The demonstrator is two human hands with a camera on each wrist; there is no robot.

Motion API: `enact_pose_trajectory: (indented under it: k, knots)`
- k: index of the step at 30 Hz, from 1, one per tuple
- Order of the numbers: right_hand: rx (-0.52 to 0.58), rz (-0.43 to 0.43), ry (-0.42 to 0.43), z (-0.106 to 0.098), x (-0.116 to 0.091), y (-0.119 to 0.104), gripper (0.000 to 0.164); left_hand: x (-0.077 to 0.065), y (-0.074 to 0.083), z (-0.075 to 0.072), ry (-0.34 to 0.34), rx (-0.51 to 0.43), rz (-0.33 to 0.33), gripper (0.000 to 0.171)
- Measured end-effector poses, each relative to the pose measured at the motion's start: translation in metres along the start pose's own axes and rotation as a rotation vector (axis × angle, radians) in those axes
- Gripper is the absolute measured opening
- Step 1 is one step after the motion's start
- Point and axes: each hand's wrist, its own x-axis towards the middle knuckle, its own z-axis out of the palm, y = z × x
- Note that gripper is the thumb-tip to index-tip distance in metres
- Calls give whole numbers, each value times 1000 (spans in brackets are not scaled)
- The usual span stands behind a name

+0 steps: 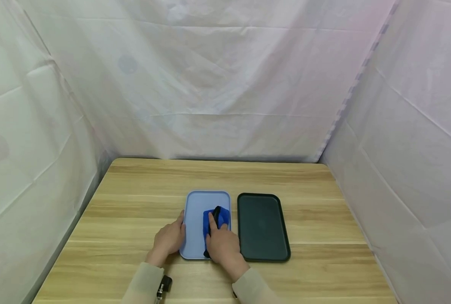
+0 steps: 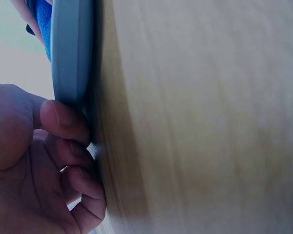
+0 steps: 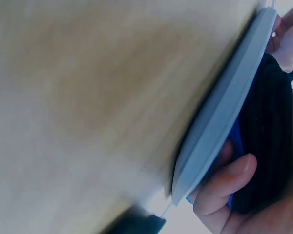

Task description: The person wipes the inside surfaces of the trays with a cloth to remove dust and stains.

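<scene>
A light blue tray (image 1: 195, 219) lies flat on the wooden table. My left hand (image 1: 169, 237) holds its left edge; in the left wrist view, curled fingertips (image 2: 63, 117) meet the tray's rim (image 2: 71, 53). On the tray's right half rests a blue cloth (image 1: 223, 216) with a black fabric part (image 3: 268, 131). My right hand (image 1: 223, 245) grips this cloth from above, one finger stretched along the black part. The hand covers much of the cloth, so its full shape is hidden.
A dark green tray (image 1: 262, 228) lies just right of the blue one, a narrow gap between them. The wooden table (image 1: 134, 190) extends around both. White sheets (image 1: 225, 84) hang at the back and both sides.
</scene>
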Motion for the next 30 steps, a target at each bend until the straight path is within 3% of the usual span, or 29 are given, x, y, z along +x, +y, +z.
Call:
enact_pose_trajectory:
  k: [6,30]
  knots:
    - [-6,32,-3,2,3,-9,70,0,-1,-1,-10,-5,-2,57]
    - [-8,6,21,11,9,-41,74,2,-1,0,-18,18,3,57]
